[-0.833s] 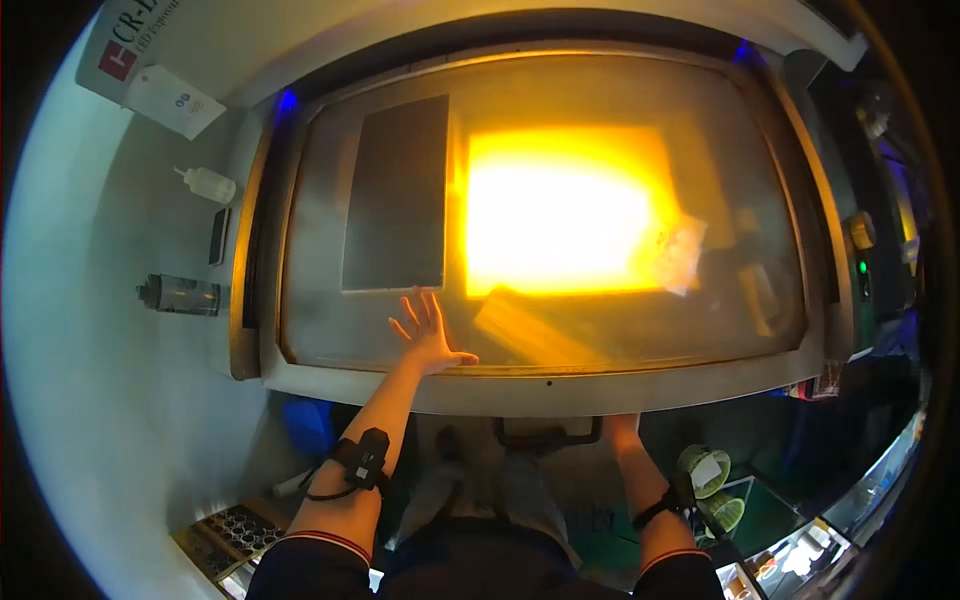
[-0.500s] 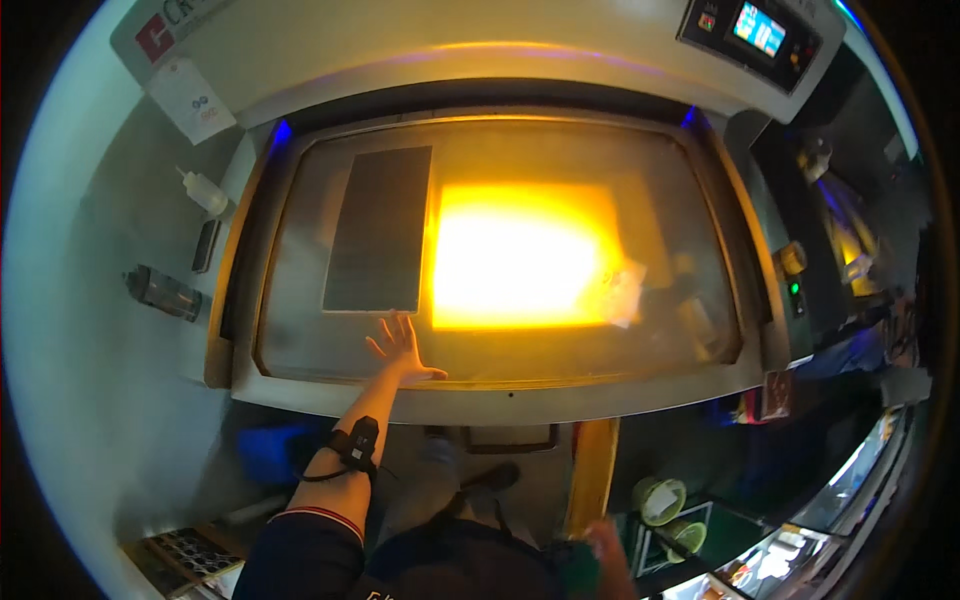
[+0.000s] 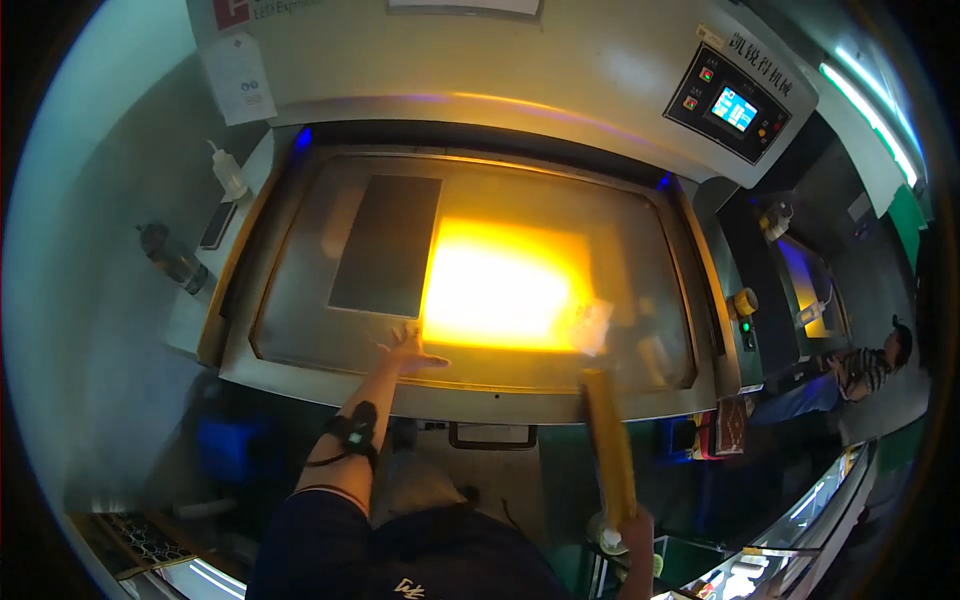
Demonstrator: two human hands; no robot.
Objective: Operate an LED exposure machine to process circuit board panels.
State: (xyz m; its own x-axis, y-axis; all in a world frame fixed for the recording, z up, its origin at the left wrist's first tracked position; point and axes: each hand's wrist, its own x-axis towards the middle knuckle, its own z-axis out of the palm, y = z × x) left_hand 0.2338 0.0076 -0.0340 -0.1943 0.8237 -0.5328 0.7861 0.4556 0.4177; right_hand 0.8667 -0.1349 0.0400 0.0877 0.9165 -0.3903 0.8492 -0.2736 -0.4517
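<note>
My left hand (image 3: 408, 352) rests with its fingers spread on the clear sheet (image 3: 310, 330) that covers the machine's framed bed. Just beyond its fingertips lies a dark rectangular panel (image 3: 388, 245). A bright yellow-white glow (image 3: 505, 290) shines to the right of that panel, with a small pale patch (image 3: 592, 328) at its lower right edge. Low on the right, my right hand (image 3: 636, 528) is closed round the near end of a long yellow-brown bar (image 3: 608, 445). The bar's far end reaches over the front rim of the bed. Its exact kind is unclear.
The raised machine cover (image 3: 480, 70) carries a control panel (image 3: 730, 105). Left of the bed are a squeeze bottle (image 3: 228, 172), a phone (image 3: 217, 226) and a drink bottle (image 3: 175, 262). A person (image 3: 865, 370) is at the far right. Below the bed is a handle (image 3: 493, 436).
My right hand has brought the yellow-brown bar up and forward, so its far end now overlaps the bed's front rim. My left hand stays spread near the dark panel. The view has shifted.
</note>
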